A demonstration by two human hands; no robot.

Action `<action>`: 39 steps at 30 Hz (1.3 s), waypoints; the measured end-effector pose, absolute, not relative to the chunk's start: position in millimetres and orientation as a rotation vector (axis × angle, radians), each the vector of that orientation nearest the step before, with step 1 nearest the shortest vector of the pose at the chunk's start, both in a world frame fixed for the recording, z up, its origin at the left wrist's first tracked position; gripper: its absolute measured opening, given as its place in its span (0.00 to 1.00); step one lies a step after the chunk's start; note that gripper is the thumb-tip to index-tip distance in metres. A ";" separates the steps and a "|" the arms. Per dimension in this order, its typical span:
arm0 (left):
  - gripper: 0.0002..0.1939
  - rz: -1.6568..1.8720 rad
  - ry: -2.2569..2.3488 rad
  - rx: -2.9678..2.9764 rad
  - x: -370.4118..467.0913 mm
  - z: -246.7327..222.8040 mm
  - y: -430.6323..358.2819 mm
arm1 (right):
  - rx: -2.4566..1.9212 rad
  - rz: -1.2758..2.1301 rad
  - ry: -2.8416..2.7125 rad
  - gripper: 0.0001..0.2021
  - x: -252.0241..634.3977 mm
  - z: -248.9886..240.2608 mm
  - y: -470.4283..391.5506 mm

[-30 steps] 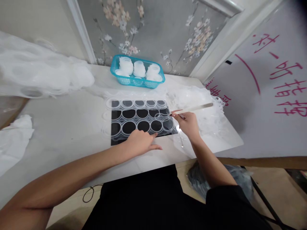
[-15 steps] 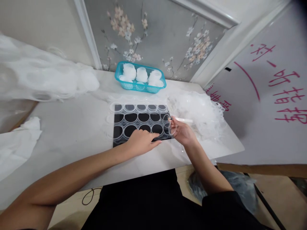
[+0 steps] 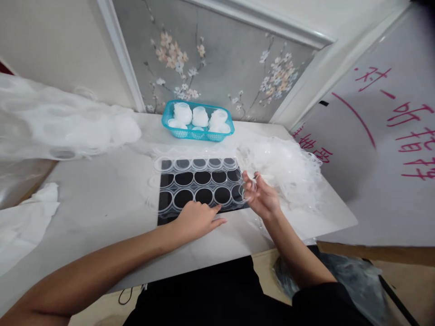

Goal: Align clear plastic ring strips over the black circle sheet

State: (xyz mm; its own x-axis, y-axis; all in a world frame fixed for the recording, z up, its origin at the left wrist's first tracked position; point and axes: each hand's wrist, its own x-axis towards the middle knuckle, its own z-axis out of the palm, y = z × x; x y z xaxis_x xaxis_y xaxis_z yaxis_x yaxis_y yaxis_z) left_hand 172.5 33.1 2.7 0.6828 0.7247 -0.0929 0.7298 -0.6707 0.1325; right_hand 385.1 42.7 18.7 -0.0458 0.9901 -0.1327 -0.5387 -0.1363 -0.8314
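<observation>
A clear plastic sheet (image 3: 203,178) with rows of oval cut-outs lies over a black mat (image 3: 164,220) on the white table. My left hand (image 3: 197,219) rests at the sheet's near edge, index finger and thumb stretched out, the fingertip pressing near an oval; it holds nothing. At the sheet's right end, my right hand (image 3: 262,195) is raised with curled fingers pinching a thin clear plastic scrap (image 3: 253,180), whose shape is partly hidden. Right beside that hand spreads a pile of clear plastic scraps (image 3: 282,165).
Behind the sheet stands a blue basket (image 3: 198,134) with stacks of white round pieces. A bulky roll of translucent sheets (image 3: 68,120) lies at the left, with white crumpled material (image 3: 29,222) nearer me. A whiteboard (image 3: 384,181) with red writing borders the right side.
The white stick-like tool seen in my right hand earlier no longer shows there. The right fingers have lifted slightly and curled. My left hand stays on the sheet; the view has tilted up a little.
</observation>
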 end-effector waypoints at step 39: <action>0.35 -0.087 1.047 2.795 176.0 -1.6 35.3 | -1.420 0.441 -2.007 0.11 363.0 -34.4 9.1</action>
State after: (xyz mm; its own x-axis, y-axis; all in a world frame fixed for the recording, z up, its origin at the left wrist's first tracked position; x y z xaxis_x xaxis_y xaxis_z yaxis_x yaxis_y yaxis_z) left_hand 176.0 35.3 -1.6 0.7539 0.6481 -0.1083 0.6570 -0.7434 0.1249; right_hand 363.0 9.1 -34.4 -0.2180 0.9281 0.3018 0.7162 0.3622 -0.5965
